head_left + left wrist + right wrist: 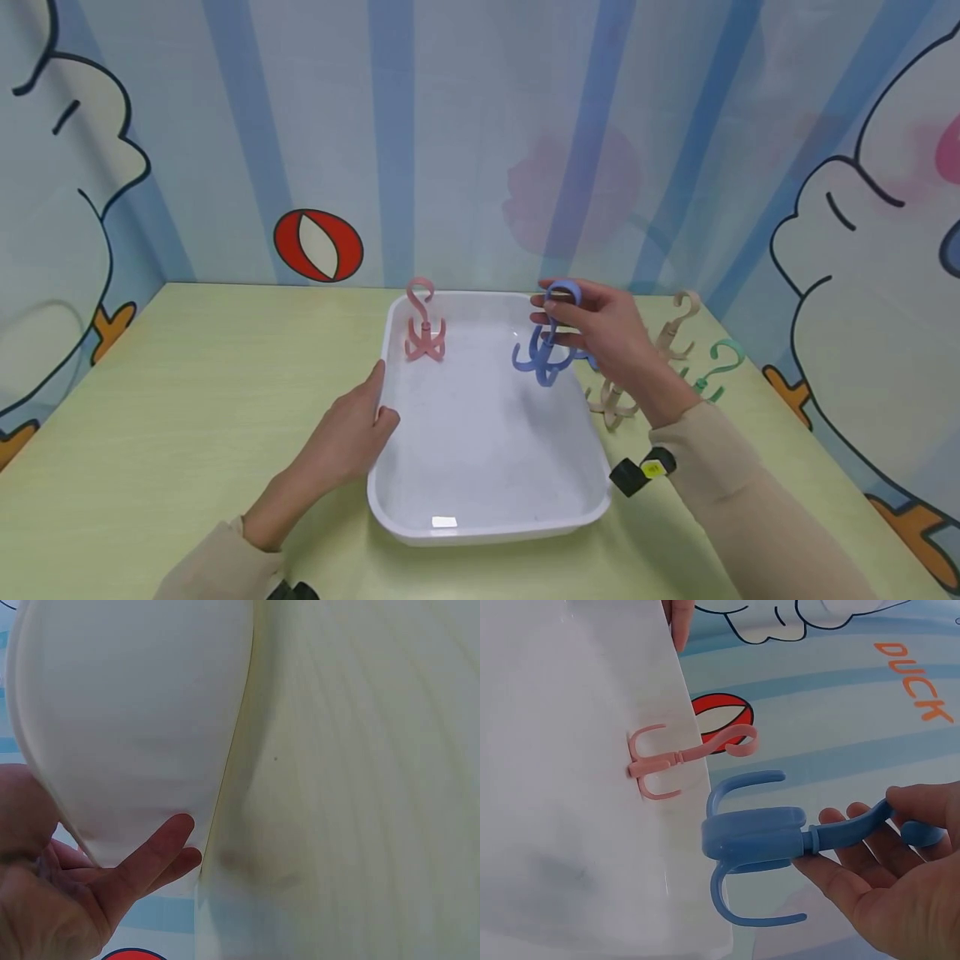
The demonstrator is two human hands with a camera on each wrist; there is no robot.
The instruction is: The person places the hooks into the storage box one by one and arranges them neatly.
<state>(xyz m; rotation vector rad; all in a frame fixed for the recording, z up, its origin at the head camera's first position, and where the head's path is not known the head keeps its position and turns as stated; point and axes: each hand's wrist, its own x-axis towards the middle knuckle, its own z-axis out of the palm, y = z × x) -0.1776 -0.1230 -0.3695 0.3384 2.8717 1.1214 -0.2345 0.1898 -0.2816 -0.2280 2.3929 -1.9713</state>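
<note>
A blue rotating multi-prong hook [543,358] hangs from my right hand [611,329], over the right side of a white tray [480,450]. Thumb and fingers pinch its curved top, prongs pointing down, as the right wrist view shows the blue hook [757,836] up close. My left hand [348,433] grips the tray's left rim, its thumb over the edge; in the left wrist view the left-hand fingers [150,862] lie along the tray's outer wall [142,735]. Inside the tray, at the back left, stands a pink hook [425,337] of the same kind.
On the table [187,400], right of the tray, are a beige hook [611,407], another beige hook [675,329] and a green hook [708,375]. Part of another blue hook [588,360] shows behind the right hand. A striped curtain [465,142] stands behind the table.
</note>
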